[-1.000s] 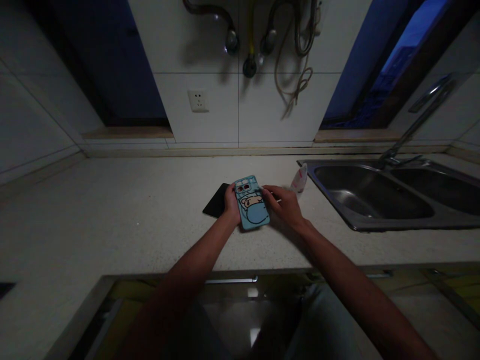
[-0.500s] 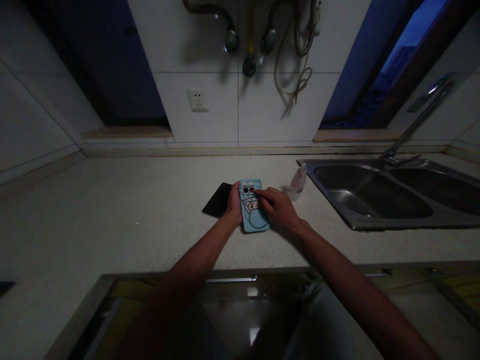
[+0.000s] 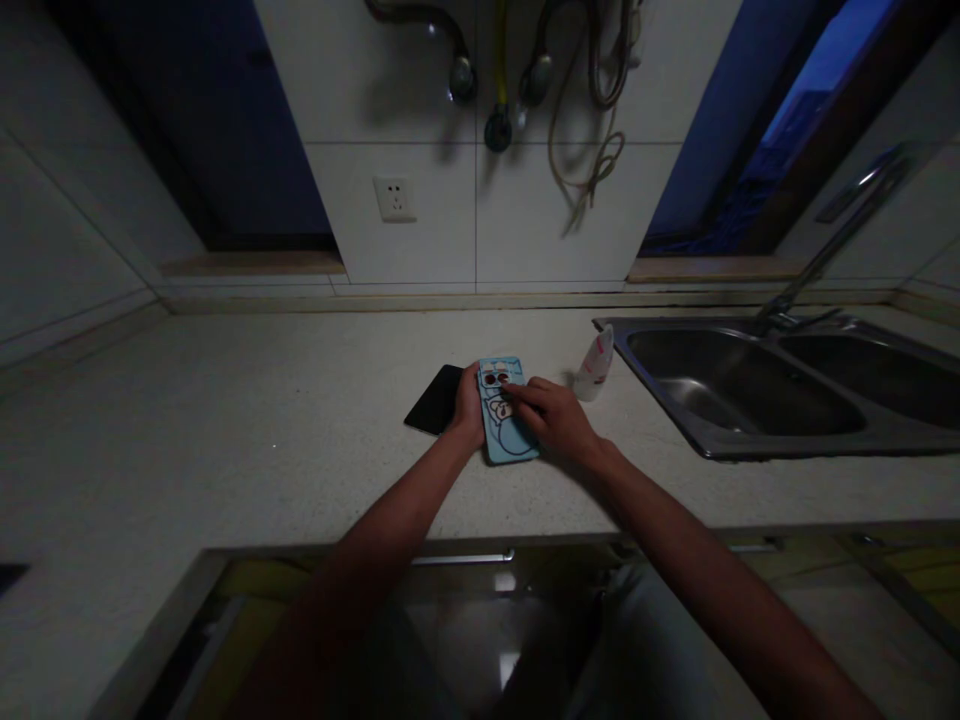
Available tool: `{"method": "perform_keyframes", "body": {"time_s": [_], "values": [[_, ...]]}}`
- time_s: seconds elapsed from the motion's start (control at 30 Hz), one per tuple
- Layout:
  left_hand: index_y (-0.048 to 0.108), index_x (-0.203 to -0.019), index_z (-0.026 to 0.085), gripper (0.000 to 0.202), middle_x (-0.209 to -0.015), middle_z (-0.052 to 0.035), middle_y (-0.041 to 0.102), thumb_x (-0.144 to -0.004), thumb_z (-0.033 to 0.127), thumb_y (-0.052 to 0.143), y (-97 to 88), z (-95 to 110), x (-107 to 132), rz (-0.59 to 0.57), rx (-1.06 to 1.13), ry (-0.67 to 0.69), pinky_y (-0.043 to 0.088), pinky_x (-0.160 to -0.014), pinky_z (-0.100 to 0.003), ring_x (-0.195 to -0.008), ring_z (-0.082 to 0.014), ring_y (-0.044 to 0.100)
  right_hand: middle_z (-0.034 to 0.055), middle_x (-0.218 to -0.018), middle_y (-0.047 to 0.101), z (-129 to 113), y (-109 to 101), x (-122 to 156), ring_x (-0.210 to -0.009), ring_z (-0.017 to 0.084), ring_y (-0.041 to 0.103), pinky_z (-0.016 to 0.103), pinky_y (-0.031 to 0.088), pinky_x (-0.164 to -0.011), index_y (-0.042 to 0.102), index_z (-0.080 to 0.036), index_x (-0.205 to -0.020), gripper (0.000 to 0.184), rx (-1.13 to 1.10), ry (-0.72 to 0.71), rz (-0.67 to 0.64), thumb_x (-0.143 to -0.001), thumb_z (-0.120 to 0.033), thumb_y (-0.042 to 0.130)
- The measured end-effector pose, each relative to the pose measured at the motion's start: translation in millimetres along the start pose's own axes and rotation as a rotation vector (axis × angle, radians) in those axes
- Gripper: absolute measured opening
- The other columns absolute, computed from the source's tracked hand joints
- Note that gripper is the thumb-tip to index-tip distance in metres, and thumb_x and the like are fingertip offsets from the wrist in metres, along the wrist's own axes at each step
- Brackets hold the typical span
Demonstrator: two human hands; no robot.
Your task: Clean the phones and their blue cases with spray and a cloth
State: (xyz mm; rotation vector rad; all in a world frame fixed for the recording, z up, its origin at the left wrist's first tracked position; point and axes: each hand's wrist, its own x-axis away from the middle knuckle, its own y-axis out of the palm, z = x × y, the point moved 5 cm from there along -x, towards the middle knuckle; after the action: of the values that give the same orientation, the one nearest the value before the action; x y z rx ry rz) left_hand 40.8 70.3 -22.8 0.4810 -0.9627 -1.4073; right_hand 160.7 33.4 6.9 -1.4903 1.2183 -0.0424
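Note:
A light blue phone case (image 3: 503,440) with a cartoon print lies on the pale countertop (image 3: 225,420). My left hand (image 3: 466,408) grips its left edge, fingers curled round it. My right hand (image 3: 553,417) rests on the case from the right, with fingertips pressed near the camera cut-out at its top. A flat black phone-like slab (image 3: 433,399) lies just left of my left hand, partly hidden by it.
A small white bottle (image 3: 594,364) stands right of my hands, beside the steel double sink (image 3: 750,385) with a tap. A wall socket (image 3: 394,198) and hanging hoses (image 3: 592,110) are on the tiled back wall. The counter's front edge is below my forearms.
My right hand slid from the case's right side onto its face, fingertips now near the camera cut-out. The case settled flatter on the counter. My left hand kept its grip.

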Motion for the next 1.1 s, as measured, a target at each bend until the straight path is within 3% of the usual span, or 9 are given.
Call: {"method": "perform_keyframes", "body": {"time_s": [0.33, 0.5, 0.63, 0.8, 0.97, 1.1], "values": [[0.063, -0.067, 0.017, 0.027, -0.060, -0.0024, 0.065, -0.083, 0.037, 0.054, -1.8, 0, -3, -0.025, -0.012, 0.006, 0.052, -0.065, -0.028, -0.056, -0.0166, 0.062, 0.0070, -0.084, 0.064, 4, 2, 1, -0.072, 0.019, 0.058, 0.030, 0.044, -0.067, 0.073, -0.019, -0.122, 0.036, -0.001, 0.040, -0.007, -0.094, -0.023, 0.051], [0.064, -0.070, 0.017, 0.031, -0.062, -0.0057, 0.068, -0.088, 0.037, 0.048, -5.1, 0, -4, 0.017, -0.009, 0.001, 0.058, -0.078, -0.036, -0.072, -0.0236, 0.071, 0.0081, -0.085, 0.067, 4, -7, -1, -0.076, 0.021, 0.060, 0.033, 0.046, -0.072, 0.074, -0.017, -0.115, 0.034, -0.111, 0.081, 0.128, -0.094, -0.027, 0.050], [0.068, -0.080, 0.014, 0.035, -0.071, -0.0096, 0.072, -0.094, 0.038, 0.046, -11.6, -4, -6, 0.054, -0.063, -0.029, 0.059, -0.083, -0.041, -0.082, -0.0266, 0.073, 0.0070, -0.086, 0.069, 19, -12, -1, -0.075, 0.020, 0.060, 0.034, 0.047, -0.072, 0.072, -0.017, -0.112, 0.034, -0.242, 0.308, 0.282, -0.090, -0.034, 0.054], [0.066, -0.078, 0.015, 0.020, -0.071, -0.0070, 0.071, -0.092, 0.024, 0.053, -19.1, -2, -11, 0.111, -0.079, 0.091, 0.058, -0.082, -0.036, -0.078, -0.0222, 0.073, -0.0002, -0.076, 0.066, 44, 10, 3, -0.069, 0.017, 0.059, 0.028, 0.045, -0.062, 0.069, -0.019, -0.111, 0.038, -0.688, 0.651, 0.337, -0.079, -0.041, 0.064], [0.060, -0.073, 0.017, 0.020, -0.067, -0.0039, 0.067, -0.091, 0.016, 0.053, -22.7, 1, -16, 0.139, -0.066, 0.148, 0.056, -0.077, -0.029, -0.070, -0.0173, 0.069, 0.0017, -0.076, 0.070, 42, 22, 2, -0.065, 0.015, 0.058, 0.027, 0.043, -0.060, 0.072, -0.017, -0.086, 0.032, -0.979, 0.795, 0.271, -0.064, -0.040, 0.076], [0.060, -0.073, 0.017, 0.025, -0.064, -0.0029, 0.065, -0.094, 0.030, 0.055, -20.8, 2, -12, 0.133, -0.093, 0.090, 0.057, -0.072, -0.030, -0.063, -0.0165, 0.067, 0.0024, -0.073, 0.070, 30, 25, 1, -0.066, 0.016, 0.060, 0.028, 0.046, -0.063, 0.071, -0.017, -0.081, 0.034, -1.131, 0.834, 0.185, -0.057, -0.039, 0.081]]}}
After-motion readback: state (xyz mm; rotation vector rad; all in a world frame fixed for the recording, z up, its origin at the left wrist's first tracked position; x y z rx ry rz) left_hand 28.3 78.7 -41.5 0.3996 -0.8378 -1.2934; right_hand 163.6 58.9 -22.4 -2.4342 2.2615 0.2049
